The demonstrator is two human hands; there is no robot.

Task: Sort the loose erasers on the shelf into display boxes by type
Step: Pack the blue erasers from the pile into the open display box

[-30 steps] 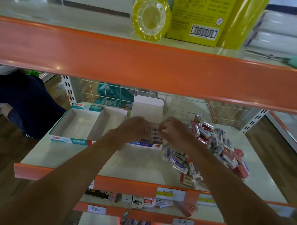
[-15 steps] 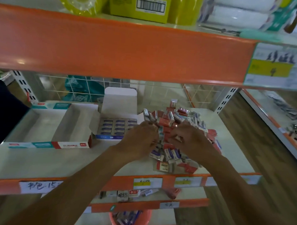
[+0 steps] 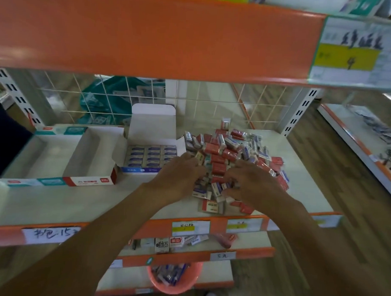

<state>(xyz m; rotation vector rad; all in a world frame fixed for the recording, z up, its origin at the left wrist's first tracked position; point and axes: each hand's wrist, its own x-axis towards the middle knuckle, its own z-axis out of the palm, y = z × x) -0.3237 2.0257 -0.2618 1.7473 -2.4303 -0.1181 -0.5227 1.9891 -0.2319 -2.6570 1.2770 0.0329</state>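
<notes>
We are working at the pile of erasers (image 3: 234,153), which is lying on the right half of the shelf (image 3: 77,203). In our judgement the sorting is somewhere before its middle.

Our left hand (image 3: 180,176) is resting on the left edge of the pile and our right hand (image 3: 253,185) on its near side. The two hands are close to each other but they are not touching. The fingers of both are bending down into the erasers. We cannot tell whether they are pinching one already, because the fingertips are hiding among the packets.

What is looking done: the small box (image 3: 150,156) is standing just left of the pile with its lid (image 3: 153,122) upright, and it is showing a tidy layer of blue erasers in rows. Its near right corner is hiding behind our left hand, so we cannot say if this layer is complete.

What is remaining: the big box (image 3: 56,158), further to the left, is showing two compartments, and both are standing empty. The pile is holding many red erasers (image 3: 211,148) mixed with blue-and-white ones, in no order. One single eraser (image 3: 226,123) is lying apart behind the pile. So we are thinking that the red type is not yet begun and that more blue ones are waiting too. The larger part of the work is lying ahead of us.
</notes>
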